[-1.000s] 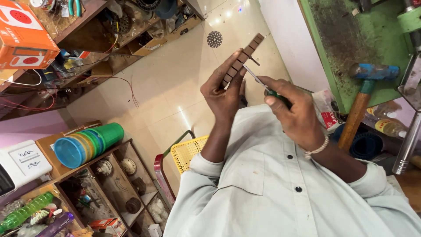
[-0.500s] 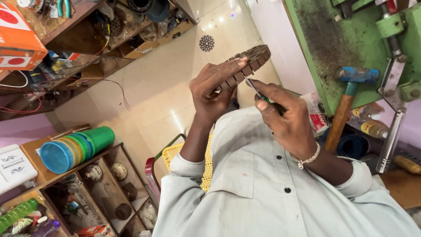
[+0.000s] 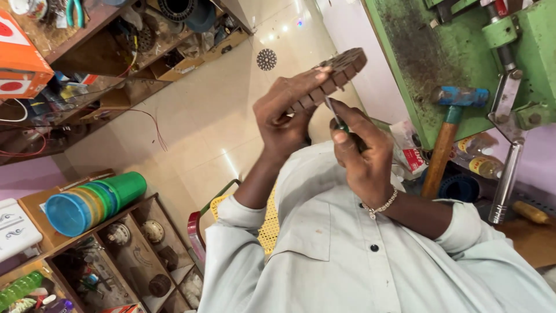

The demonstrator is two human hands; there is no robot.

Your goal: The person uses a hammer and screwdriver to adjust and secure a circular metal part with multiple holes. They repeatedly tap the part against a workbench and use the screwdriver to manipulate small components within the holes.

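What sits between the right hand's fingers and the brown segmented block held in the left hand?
In the head view, a thin metal tool tip spans from the right hand to the brown block gripped by the left hand.

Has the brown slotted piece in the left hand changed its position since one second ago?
Yes. The brown slotted piece stood steeply before; now it lies flatter and has shifted right, away from the round floor drain.

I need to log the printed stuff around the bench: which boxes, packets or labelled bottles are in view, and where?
Orange carton: top left on the shelf, boxy, white panel with red ovals.
White box: left edge beside the stacked plastic cups, pale with grey swirls.
Red and white packet: beside the hammer, crumpled.
Bottle: lying right of the hammer, yellow label.
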